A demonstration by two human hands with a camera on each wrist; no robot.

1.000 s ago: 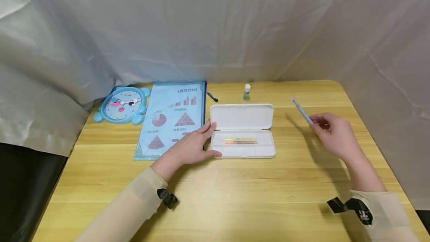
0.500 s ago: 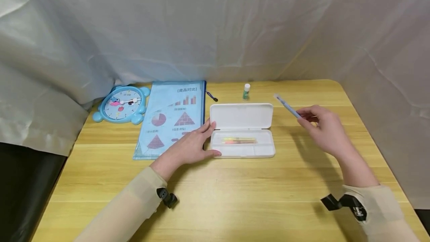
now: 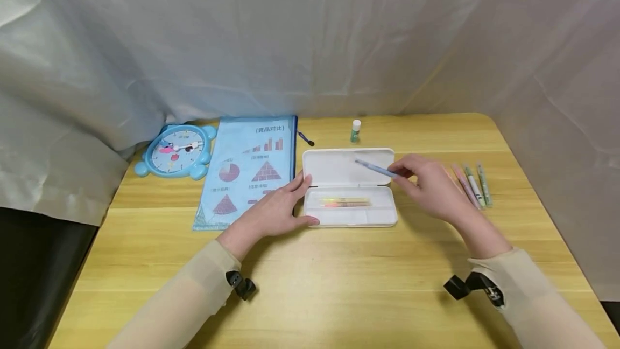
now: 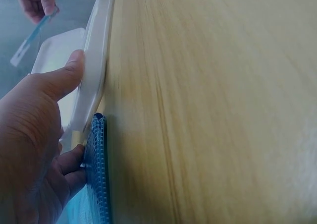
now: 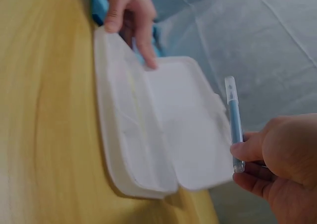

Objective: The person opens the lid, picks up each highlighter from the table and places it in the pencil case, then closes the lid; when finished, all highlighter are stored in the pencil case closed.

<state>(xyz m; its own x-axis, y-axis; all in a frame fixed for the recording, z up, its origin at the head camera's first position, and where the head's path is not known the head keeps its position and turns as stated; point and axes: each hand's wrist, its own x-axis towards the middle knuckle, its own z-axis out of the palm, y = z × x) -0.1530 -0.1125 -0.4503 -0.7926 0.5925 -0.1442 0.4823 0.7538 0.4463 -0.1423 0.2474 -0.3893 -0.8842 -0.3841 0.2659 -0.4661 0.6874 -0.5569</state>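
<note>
A white pencil case [image 3: 382, 216] lies with its lid up on the table, one or two yellow and orange pens [image 3: 345, 202] inside its rear compartment. My left hand [image 3: 273, 213] holds the case by its left end, thumb at the front corner and forefinger near the hinge. Between thumb and fingers my right hand [image 3: 431, 186] pinches a blue marker [image 5: 236, 130] with a clear cap. In the head view this marker is in front of the raised lid [image 3: 334, 168], its capped end pointing left. The right wrist view shows the pinch at the marker's lower end.
Several pink and green markers [image 3: 474, 186] lie to the right of my right hand. A glue stick [image 3: 356, 131] stands behind the case. On the left are a blue zip document pouch [image 3: 242, 176] and a blue toy clock [image 3: 176, 151]. Grey curtains [image 3: 310, 42] border the table.
My right hand has moved left with the blue marker, from the table's right side to the case lid. The markers to its right have come into sight. My left hand stays put.
</note>
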